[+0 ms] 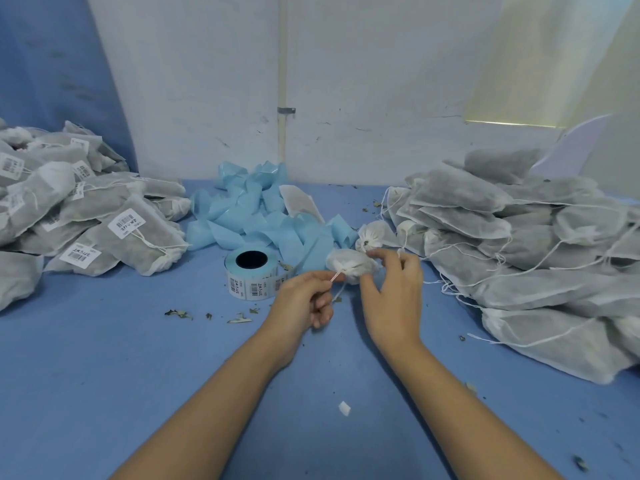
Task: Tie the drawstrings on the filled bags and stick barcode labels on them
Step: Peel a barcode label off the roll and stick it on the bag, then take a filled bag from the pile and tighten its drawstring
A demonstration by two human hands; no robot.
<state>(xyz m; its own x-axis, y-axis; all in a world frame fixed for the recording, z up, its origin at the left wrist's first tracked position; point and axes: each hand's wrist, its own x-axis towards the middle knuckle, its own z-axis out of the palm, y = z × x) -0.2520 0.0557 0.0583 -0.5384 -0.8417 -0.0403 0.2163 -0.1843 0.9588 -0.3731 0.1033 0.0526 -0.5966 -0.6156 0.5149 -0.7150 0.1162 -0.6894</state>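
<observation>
Your left hand (304, 299) pinches the drawstring (335, 277) taut. Your right hand (391, 296) grips the bag (349, 265) at its gathered neck, likely to cinch the mouth before knotting. The bag sits between your hands, mid-bench (104, 375). The label roll (251, 275) stands at its nine o'clock, handy for stickering. Untied bags (519, 258) pile at three o'clock, labelled bags (86, 216) at ten.

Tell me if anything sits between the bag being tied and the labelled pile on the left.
Yes. The label roll stands on the table straight between the bag and the labelled pile, with loose blue backing strips heaped just behind it. The left hand, pinching the drawstring, is on that side too.
</observation>
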